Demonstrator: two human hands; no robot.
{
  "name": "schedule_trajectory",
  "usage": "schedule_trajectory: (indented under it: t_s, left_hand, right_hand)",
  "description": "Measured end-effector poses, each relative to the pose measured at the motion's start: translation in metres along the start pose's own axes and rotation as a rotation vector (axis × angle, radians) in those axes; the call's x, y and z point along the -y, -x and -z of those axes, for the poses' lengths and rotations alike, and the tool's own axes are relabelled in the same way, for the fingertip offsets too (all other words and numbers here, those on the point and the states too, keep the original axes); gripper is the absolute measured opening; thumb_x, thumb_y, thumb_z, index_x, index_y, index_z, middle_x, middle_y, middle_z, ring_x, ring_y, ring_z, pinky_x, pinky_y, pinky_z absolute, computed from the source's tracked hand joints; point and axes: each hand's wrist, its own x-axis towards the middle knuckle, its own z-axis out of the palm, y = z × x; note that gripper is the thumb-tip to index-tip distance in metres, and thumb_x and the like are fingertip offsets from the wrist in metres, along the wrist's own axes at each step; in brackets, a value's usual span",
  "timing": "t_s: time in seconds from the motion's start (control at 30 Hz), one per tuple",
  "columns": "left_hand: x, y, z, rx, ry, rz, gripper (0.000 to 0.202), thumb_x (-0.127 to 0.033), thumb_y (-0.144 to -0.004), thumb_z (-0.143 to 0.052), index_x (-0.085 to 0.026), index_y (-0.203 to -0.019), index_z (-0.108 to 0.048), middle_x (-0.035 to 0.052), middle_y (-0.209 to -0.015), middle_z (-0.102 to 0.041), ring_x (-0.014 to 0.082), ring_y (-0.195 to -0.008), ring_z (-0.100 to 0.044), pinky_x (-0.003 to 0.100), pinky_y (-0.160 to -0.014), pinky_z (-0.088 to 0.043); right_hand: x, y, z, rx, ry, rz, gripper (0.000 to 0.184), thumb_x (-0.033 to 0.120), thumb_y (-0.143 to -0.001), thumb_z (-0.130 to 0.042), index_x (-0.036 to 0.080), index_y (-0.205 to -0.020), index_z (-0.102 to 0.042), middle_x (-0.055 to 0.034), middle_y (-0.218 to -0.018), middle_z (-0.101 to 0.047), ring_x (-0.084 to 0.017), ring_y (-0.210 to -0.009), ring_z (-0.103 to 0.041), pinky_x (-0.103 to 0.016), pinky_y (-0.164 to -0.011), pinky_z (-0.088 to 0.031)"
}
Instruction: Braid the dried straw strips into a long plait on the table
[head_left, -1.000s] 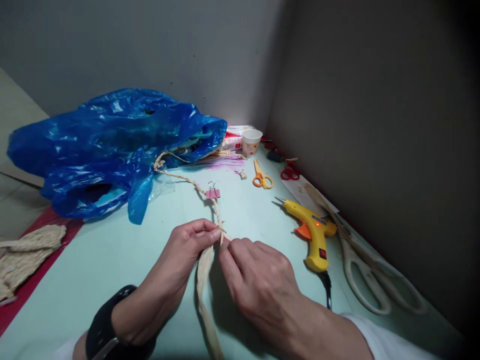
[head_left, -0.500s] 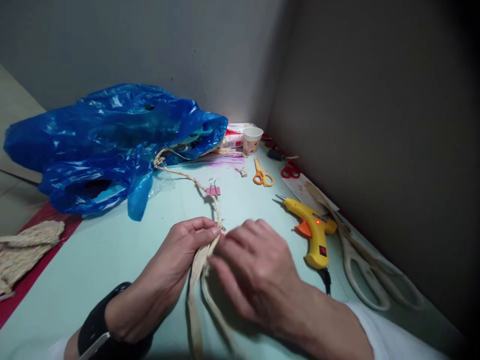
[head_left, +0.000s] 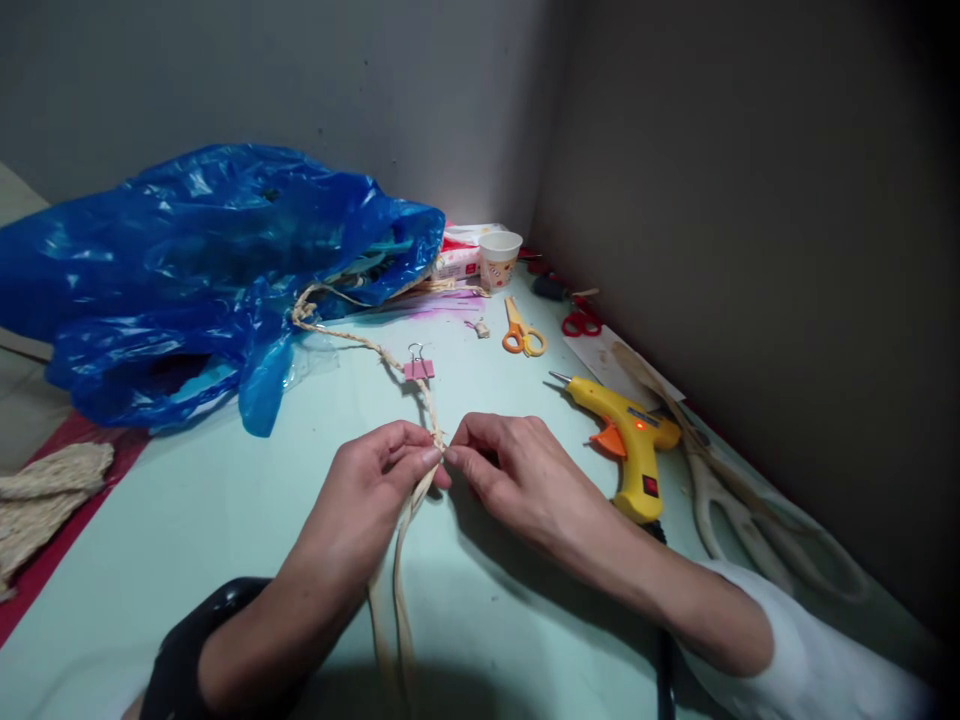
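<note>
A pale straw braid runs across the light green table from a blue plastic bag toward me, with a pink binder clip clamped on it. My left hand pinches the near end of the braid, and loose straw strips trail down from its fingers. My right hand meets it from the right, its fingertips pinched on the same spot of the braid. A black band sits on my left wrist.
A yellow glue gun with a lit red light lies just right of my right hand. Large white scissors lie by the wall, orange scissors and red scissors farther back. A paper cup stands in the corner. Woven straw lies at left.
My right hand swept over the loose strips and came back, pinching the braid end beside my left fingers. The strips now hang together under my left hand. The view tilted slightly.
</note>
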Motion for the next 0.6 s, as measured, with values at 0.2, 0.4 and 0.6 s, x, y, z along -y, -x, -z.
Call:
schedule_trajectory:
  t_s: [0.2, 0.4, 0.6]
  left_hand:
    - [0.002, -0.002, -0.0037, 0.058, 0.122, 0.068, 0.013, -0.026, -0.079, -0.062, -0.017, -0.081, -0.054, -0.0033, -0.059, -0.058, 0.0082, -0.045, -0.05, 0.022, -0.048, -0.04]
    - [0.0013, -0.004, -0.0062, 0.06, 0.191, 0.072, 0.016, -0.025, -0.074, -0.063, -0.016, -0.075, -0.049, -0.0057, -0.057, -0.052, 0.0014, -0.04, -0.027, 0.016, -0.039, -0.017]
    - [0.0064, -0.0032, -0.0031, 0.019, 0.169, 0.063, 0.024, -0.034, -0.068, -0.069, -0.016, -0.076, -0.054, -0.0052, -0.057, -0.052, 0.0021, -0.04, -0.028, 0.016, -0.039, -0.016]
  right_hand:
    - [0.0037, -0.0001, 0.0001, 0.005, -0.052, -0.056, 0.017, 0.017, -0.08, -0.048, 0.017, -0.064, -0.055, 0.0057, -0.052, -0.046, -0.007, -0.049, -0.035, -0.022, -0.048, -0.022]
    - [0.0043, -0.0009, 0.0008, 0.053, -0.141, -0.085, 0.015, 0.017, -0.078, -0.047, 0.017, -0.067, -0.057, 0.0041, -0.055, -0.051, -0.007, -0.052, -0.039, -0.021, -0.05, -0.026]
    - [0.0054, 0.0023, 0.0001, -0.005, -0.093, -0.03, 0.017, 0.019, -0.08, -0.047, 0.017, -0.07, -0.06, 0.0019, -0.058, -0.056, -0.009, -0.055, -0.043, -0.022, -0.053, -0.028]
